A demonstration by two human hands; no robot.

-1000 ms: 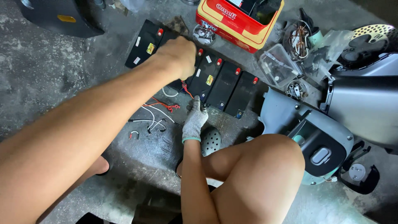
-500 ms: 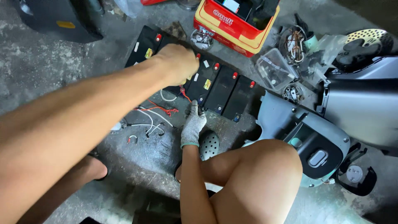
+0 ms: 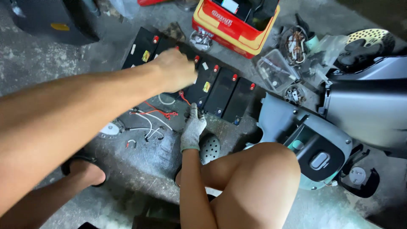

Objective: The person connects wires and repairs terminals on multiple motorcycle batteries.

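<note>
Several black batteries (image 3: 220, 91) with red terminal caps lie in a row on the concrete floor. My bare left hand (image 3: 176, 70) reaches across and lies on top of one battery in the middle of the row, fingers curled over its far side. My gloved right hand (image 3: 193, 127) points up at the near edge of the same group, fingertips together by the end of a red wire (image 3: 183, 98). What the fingertips pinch is hidden. My bare knee (image 3: 258, 178) is at the lower right.
Loose red and white wires (image 3: 148, 121) lie on the floor left of the glove. A red and yellow crate (image 3: 231, 27) stands behind the batteries. Grey scooter body panels (image 3: 313, 135), a clear plastic cover (image 3: 275, 70) and a brake disc (image 3: 373, 36) crowd the right.
Both hands stay at the batteries. The view has shifted slightly, and my left hand has edged a little along the battery tops.
</note>
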